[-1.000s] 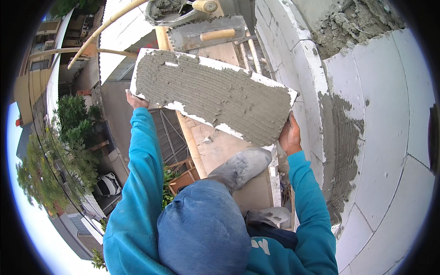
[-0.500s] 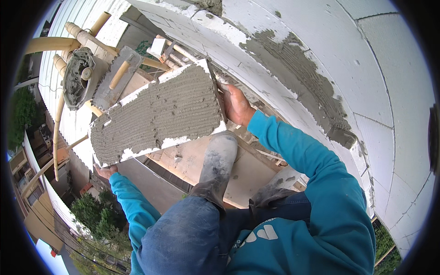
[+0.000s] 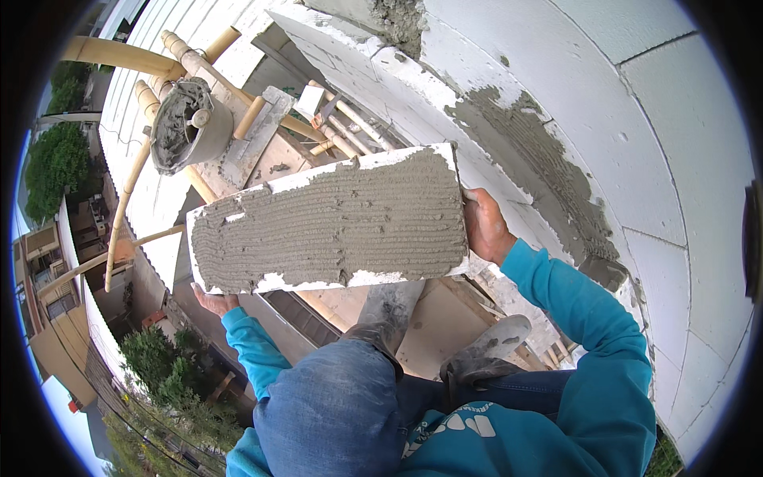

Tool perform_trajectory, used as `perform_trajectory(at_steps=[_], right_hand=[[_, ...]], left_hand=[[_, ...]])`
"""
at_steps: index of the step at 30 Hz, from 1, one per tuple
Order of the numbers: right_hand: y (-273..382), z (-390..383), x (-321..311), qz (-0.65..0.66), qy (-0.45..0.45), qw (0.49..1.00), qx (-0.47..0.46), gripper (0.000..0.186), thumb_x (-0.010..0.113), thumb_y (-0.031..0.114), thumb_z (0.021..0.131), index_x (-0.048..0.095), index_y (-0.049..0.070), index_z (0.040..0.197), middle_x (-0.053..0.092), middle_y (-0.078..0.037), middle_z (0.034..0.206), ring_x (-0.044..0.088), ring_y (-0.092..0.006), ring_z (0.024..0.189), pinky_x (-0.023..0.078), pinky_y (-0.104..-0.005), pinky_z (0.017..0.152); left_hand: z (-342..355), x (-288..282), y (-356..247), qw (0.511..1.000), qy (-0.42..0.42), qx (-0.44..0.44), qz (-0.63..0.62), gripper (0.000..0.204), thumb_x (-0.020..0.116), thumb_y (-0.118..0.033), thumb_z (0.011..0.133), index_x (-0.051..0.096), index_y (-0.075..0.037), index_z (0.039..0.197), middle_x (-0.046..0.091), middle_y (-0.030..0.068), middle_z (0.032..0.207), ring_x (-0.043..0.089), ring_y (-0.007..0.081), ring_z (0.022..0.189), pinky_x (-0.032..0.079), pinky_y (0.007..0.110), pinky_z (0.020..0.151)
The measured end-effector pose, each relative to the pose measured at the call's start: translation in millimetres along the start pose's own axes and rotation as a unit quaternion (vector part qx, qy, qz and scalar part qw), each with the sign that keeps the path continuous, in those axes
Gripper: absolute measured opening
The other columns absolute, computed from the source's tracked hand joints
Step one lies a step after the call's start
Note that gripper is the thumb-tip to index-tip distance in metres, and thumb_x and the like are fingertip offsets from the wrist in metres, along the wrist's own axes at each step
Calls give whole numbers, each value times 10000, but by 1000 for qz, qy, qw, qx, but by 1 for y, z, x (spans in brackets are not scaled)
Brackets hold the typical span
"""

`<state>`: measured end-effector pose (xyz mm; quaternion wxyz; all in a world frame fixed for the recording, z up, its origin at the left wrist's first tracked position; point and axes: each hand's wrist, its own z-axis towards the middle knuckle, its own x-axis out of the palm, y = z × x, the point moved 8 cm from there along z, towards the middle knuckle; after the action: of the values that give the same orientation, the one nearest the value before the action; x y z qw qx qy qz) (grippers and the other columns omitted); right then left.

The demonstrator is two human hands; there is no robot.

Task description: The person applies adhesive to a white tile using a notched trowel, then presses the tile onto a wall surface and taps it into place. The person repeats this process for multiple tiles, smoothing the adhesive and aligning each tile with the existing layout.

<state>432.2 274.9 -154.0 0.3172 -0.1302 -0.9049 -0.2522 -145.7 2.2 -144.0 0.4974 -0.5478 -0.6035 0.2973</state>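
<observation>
I hold a white rectangular block (image 3: pixel 326 219) in both hands; its upper face is coated in grey, ridged mortar, with white showing along the edges. My left hand (image 3: pixel 215 300) grips its lower left end, fingers partly hidden. My right hand (image 3: pixel 489 226) is wrapped on its right end. Beside the right hand, a strip of combed mortar (image 3: pixel 540 159) lies on a recess of the white block wall (image 3: pixel 656 294). Beyond the held block are a grey bucket (image 3: pixel 169 139) of mortar and a flat notched tool (image 3: pixel 249 118) with a wooden handle.
Bamboo scaffold poles (image 3: pixel 123 211) and boards (image 3: pixel 433 322) are around and under my booted legs (image 3: pixel 389 310), high above ground. To the left, a drop shows roofs, trees (image 3: pixel 171 366) and buildings. More mortar (image 3: pixel 401 24) clings to the upper wall.
Since half a second ago, the block has shifted rightward with both hands and lies flatter across the view. The view has turned markedly since one second ago, with the wall now crossing the top right.
</observation>
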Motion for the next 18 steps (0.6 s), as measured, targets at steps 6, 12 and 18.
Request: perform_trajectory(at_steps=[6,12,18], right_hand=[[7,-35,-17,-31,-16,999,31,663,385,397,907,427,-45,1400,495,-197,1400,495,-306,1250,346,-425,1088],[16,-137,-67,3,-112,992,63,663,394,383,886,407,-29,1405,463,-205,1416,457,-327,1278,323,-464,1097],[-4,-256,-145,132,-279,950,-50,578,473,324,872,495,-16,1339,555,-200,1302,551,-338,1176,440,-463,1013]], left_hand=[[-51,21,-13,999,19,23,40,554,514,-412,952,519,-18,1341,568,125,1326,545,304,1202,446,458,1040],[-100,106,-15,988,125,-76,40,503,511,-382,971,528,-29,1329,582,134,1306,568,294,1177,467,458,1017],[-157,232,39,956,249,-119,101,458,542,-367,967,558,-37,1284,638,124,1226,627,267,1093,510,400,949]])
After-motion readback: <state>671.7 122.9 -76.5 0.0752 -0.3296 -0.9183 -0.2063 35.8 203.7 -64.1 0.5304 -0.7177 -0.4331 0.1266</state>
